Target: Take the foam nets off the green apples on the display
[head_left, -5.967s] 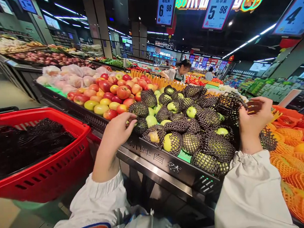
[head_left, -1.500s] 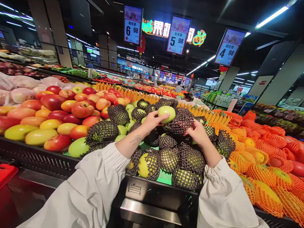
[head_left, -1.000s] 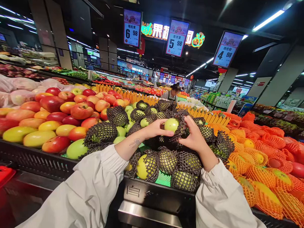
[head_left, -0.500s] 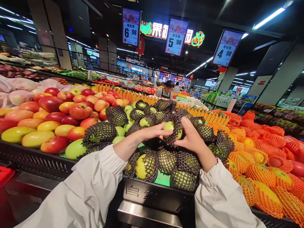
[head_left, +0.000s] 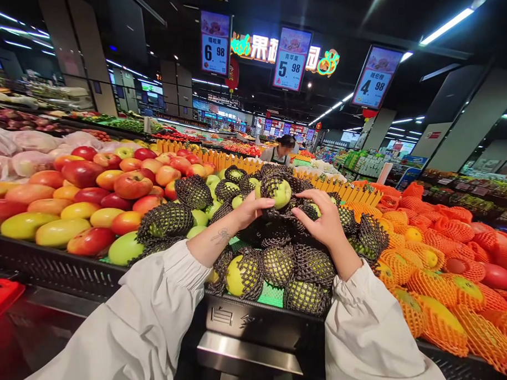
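Note:
My left hand [head_left: 252,208] grips a green apple [head_left: 283,194] from its left side, thumb in front, above the pile. A black foam net [head_left: 271,185] covers the apple's upper left part, while its front right skin is bare. My right hand [head_left: 323,221] is at the apple's right, thumb and forefinger closed on the net's dark edge; the exact contact is small and hard to see. Below both hands lie several netted green apples [head_left: 278,266] in a black crate [head_left: 266,320] with a green liner.
Red and yellow apples [head_left: 133,185] fill the display on the left, beside bare green apples. Oranges in orange nets [head_left: 438,316] are heaped on the right. Behind the pile runs a low yellow fence [head_left: 324,185]. Beyond it a person [head_left: 278,151] bends down. Price signs [head_left: 291,59] hang overhead.
The apple has turned and risen slightly, showing more bare skin. My right hand has moved from around the netted apple to its right edge. The person behind has shifted slightly.

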`<state>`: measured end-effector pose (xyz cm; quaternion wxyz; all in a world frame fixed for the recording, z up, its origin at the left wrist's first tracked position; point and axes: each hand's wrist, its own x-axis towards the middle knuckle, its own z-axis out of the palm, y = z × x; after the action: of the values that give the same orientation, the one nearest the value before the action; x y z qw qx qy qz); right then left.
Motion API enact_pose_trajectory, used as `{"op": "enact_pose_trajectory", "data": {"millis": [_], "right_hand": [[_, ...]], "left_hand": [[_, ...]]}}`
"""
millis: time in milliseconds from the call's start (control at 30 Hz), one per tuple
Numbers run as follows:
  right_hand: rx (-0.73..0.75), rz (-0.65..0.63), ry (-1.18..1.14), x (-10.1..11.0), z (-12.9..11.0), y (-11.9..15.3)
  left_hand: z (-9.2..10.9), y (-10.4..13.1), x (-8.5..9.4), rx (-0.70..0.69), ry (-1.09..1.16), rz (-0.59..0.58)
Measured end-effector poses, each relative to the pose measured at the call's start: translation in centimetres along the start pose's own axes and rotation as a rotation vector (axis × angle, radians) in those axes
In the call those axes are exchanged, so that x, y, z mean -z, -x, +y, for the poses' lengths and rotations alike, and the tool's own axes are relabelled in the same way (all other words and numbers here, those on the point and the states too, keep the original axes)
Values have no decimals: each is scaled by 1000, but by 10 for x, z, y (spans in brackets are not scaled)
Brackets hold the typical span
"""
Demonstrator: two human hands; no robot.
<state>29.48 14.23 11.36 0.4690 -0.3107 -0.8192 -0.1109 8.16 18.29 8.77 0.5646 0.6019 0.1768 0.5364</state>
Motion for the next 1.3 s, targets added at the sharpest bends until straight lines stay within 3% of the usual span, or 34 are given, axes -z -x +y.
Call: {"op": "enact_pose_trajectory", "data": {"millis": [133,333,600,767,867,1000,1067,1100,1233,1300], "right_hand": [[87,75,-20,1,-9,1],[128,-158,34,-3,-5,2],[184,-125,89,-4,-2,1],[180,-24,149,-7,-1,2],[102,24,105,-9,2,5],[-33,70,53,-10,4,8],[-53,92,69,-9,3,7],[-43,102,79,-8,3,7],[23,122,87,-4,-1,3],[28,116,90,-4,-1,2]], "left_hand": [[1,0,-1,-22,-86,-36],[5,3,-5,23,-219,-173],[3,4,-9,15,-204,-230],[-2,2,-8,-33,-148,-212],[-2,-2,-4,-128,-153,-97],[3,-8,4,-318,-227,371],[7,-8,6,-369,-192,462],[10,-7,6,-363,-165,408],[16,1,3,-187,-153,-80],[16,3,2,-141,-143,-190]]}}
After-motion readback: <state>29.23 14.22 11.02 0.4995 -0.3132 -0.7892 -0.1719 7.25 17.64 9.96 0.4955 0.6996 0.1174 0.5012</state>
